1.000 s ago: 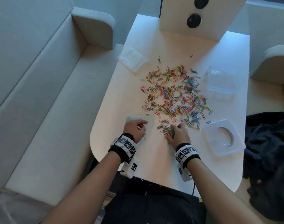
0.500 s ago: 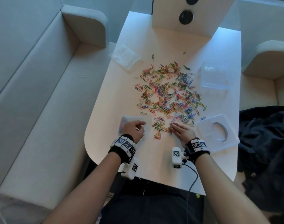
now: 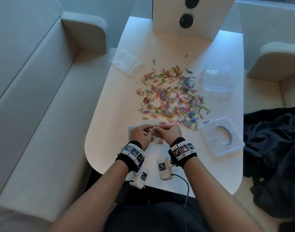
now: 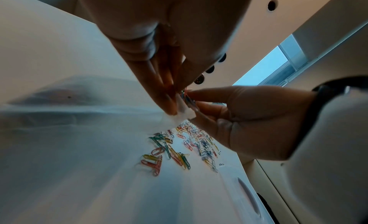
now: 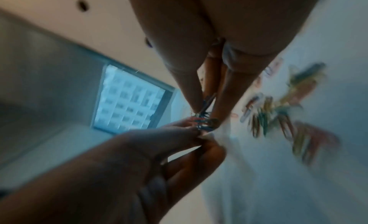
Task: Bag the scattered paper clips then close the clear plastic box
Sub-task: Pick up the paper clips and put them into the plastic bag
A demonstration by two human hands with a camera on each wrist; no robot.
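Several coloured paper clips (image 3: pixel 170 96) lie scattered over the middle of the white table (image 3: pixel 110 114). Just above its near edge my two hands meet. My left hand (image 3: pixel 149 131) pinches the mouth of a small clear plastic bag (image 4: pixel 183 114), which hangs down toward the table. My right hand (image 3: pixel 160 129) pinches a small bunch of paper clips (image 4: pixel 187 98) right at that bag's mouth, seen also in the blurred right wrist view as the bunch of clips (image 5: pixel 205 120). The clear plastic box (image 3: pixel 220 77) stands open at the far right; its lid (image 3: pixel 220 138) lies apart at the near right.
A few loose clips (image 3: pixel 159 141) lie under my hands. More clear bags (image 3: pixel 125 61) lie at the table's far left edge. A white upright panel (image 3: pixel 185 17) with black round holes stands at the back. Pale sofas flank the table; dark clothing (image 3: pixel 274 148) lies on the right one.
My right hand has left the near edge of the pile with clips in its fingers and moved left to meet my left hand. My left hand has lifted the bag off the table.
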